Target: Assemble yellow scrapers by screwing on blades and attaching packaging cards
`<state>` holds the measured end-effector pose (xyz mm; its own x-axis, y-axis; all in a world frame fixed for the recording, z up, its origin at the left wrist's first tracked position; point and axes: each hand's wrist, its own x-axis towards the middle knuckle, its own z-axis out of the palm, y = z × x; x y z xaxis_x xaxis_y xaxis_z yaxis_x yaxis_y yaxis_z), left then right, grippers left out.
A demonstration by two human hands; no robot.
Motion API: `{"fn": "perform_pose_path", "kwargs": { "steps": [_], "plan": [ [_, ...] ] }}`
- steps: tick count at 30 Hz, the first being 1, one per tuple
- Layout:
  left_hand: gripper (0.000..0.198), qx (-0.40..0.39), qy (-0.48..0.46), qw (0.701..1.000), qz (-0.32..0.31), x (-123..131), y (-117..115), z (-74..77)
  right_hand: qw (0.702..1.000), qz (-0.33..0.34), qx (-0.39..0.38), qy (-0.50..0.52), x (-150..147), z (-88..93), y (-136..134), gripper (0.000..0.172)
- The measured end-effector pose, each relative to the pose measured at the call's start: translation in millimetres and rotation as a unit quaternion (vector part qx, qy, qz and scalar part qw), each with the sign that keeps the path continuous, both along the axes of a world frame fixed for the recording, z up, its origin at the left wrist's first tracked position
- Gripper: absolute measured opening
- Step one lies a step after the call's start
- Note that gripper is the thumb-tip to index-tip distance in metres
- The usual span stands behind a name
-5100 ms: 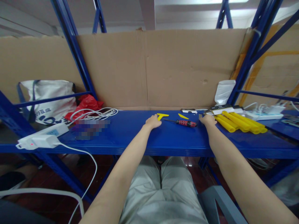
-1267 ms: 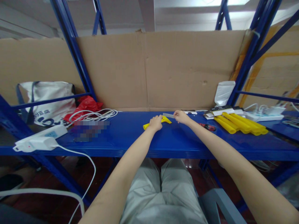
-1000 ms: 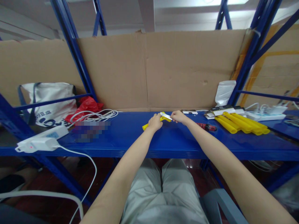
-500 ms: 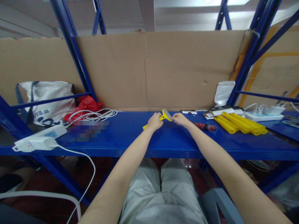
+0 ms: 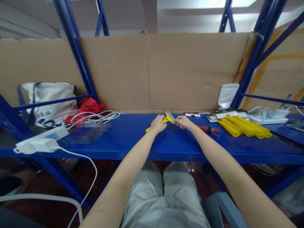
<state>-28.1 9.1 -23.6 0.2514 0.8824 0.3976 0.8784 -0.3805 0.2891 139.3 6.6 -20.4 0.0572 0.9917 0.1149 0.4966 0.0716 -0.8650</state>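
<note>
Lining Up Blade and Tool

Now has the metal blade (image 5: pixel 170 116) along the head of the yellow tool (image 5: pixel 168 119), not off beside it as moments ago; seems to be aligning both. Grips handle in left hand (image 5: pixel 158 124), mid blue tabletop (image 5: pixel 133 139); pinches blade's near end in right hand (image 5: pixel 183 122). Blocks part of screwdriver (image 5: pixel 209 129) with right forearm (image 5: pixel 220 152), near yellow tubes (image 5: pixel 240 124).

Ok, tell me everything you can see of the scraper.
The scraper looks like yellow plastic, its head flaring to a flat grey, metal-looking blade. It slants above the table, head away and rightward. The left hand grasps the handle, hiding most of it. The right hand is at the blade's near corner; contact is unclear.
</note>
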Motion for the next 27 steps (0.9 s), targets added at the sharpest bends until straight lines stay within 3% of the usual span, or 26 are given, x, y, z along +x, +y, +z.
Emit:
{"fn": "perform_pose_path", "kwargs": {
  "steps": [15, 21, 27],
  "plan": [
    [0.034, 0.009, 0.015, 0.999, -0.030, -1, 0, -1.1, 0.998, -0.007, -0.022, 0.052, -4, 3.2, -2, 0.018],
    [0.055, 0.050, 0.113, 0.991, -0.054, 0, -6, -2.7, 0.998, -0.008, -0.021, 0.062, -4, 4.4, -4, 0.018],
    [0.060, 0.063, 0.197, 0.977, -0.058, 4, -10, -3.6, 0.997, -0.007, -0.018, 0.068, -2, 3.2, -2, 0.019]
  ]
}}
